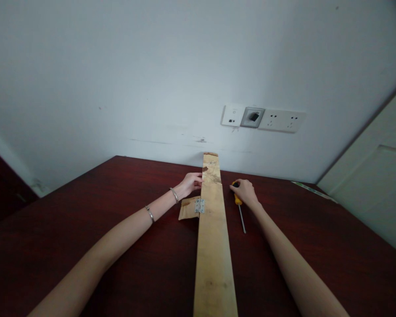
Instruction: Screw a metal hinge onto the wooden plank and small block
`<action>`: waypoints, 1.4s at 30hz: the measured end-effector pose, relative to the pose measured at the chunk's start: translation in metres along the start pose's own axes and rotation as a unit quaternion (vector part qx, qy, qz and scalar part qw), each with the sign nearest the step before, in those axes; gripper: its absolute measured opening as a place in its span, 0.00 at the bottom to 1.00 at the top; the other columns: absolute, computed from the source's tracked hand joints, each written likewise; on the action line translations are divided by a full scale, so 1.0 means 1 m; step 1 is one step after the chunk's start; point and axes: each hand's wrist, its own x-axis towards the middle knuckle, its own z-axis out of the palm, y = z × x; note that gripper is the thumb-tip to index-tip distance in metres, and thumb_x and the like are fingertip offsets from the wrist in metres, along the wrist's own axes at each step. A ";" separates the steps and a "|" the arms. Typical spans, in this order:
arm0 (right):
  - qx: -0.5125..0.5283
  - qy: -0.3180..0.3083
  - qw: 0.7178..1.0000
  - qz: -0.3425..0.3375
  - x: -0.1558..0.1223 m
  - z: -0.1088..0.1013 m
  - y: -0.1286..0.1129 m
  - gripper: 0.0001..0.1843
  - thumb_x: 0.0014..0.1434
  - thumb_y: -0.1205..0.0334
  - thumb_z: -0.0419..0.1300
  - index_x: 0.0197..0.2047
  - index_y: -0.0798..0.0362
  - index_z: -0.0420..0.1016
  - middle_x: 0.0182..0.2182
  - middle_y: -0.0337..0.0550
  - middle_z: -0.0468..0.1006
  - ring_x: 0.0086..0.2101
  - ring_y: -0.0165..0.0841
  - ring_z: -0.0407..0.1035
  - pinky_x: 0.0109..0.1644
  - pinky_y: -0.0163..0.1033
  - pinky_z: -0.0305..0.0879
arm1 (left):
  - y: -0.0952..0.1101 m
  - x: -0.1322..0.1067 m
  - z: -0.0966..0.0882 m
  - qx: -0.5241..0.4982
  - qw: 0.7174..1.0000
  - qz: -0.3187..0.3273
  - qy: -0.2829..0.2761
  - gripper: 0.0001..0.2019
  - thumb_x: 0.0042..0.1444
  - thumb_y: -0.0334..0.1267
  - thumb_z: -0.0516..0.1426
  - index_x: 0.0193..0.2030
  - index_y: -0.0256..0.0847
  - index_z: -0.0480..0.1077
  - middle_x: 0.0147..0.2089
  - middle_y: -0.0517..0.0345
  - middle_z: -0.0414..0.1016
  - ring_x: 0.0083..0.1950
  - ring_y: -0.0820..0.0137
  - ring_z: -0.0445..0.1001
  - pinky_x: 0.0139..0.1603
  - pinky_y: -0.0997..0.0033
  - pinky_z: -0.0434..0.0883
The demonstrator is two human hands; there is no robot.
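A long, pale wooden plank (214,246) runs lengthwise over the dark red table, its far end close to the wall. A small metal hinge (199,205) joins its left edge to a short wooden piece (188,208). Just beyond that piece, my left hand (190,183) holds the plank's left edge with bent fingers; the fingertips are partly hidden. To the right of the plank, my right hand (245,192) is closed around the yellow-and-black handle of a screwdriver (240,211). Its metal shaft points back toward me, low over the table.
The red tabletop (145,273) meets a pale wall (152,88) at the back. Socket plates (282,120) are set in the wall, right of the plank. A thin pale strip (313,191) lies along the table's far right edge, near a white door (379,185).
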 end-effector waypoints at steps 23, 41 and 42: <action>0.054 -0.047 0.997 -0.023 -0.068 -0.101 -0.031 0.29 0.54 0.57 0.62 0.57 0.62 0.69 0.41 0.56 0.80 0.38 0.41 0.76 0.41 0.39 0.66 | -0.008 0.013 -0.012 -0.014 0.999 -0.021 0.039 0.18 0.38 0.23 0.57 0.40 0.30 0.74 0.33 0.51 0.77 0.29 0.73 0.73 0.33 0.75 0.69; 0.010 0.017 0.999 -0.050 -0.225 -0.049 -0.132 0.48 0.45 0.42 0.66 0.61 0.64 0.61 0.43 0.63 0.72 0.44 0.54 0.68 0.48 0.52 0.65 | -0.012 0.017 -0.013 -0.005 0.999 -0.029 0.044 0.16 0.39 0.22 0.55 0.38 0.31 0.73 0.30 0.54 0.75 0.27 0.74 0.72 0.32 0.75 0.69; 0.002 0.022 0.999 -0.047 -0.225 -0.050 -0.135 0.48 0.44 0.43 0.67 0.60 0.65 0.62 0.42 0.63 0.72 0.43 0.53 0.68 0.47 0.52 0.65 | -0.011 0.017 -0.014 -0.004 0.999 -0.028 0.044 0.16 0.38 0.21 0.55 0.38 0.31 0.73 0.30 0.54 0.75 0.27 0.74 0.72 0.32 0.75 0.69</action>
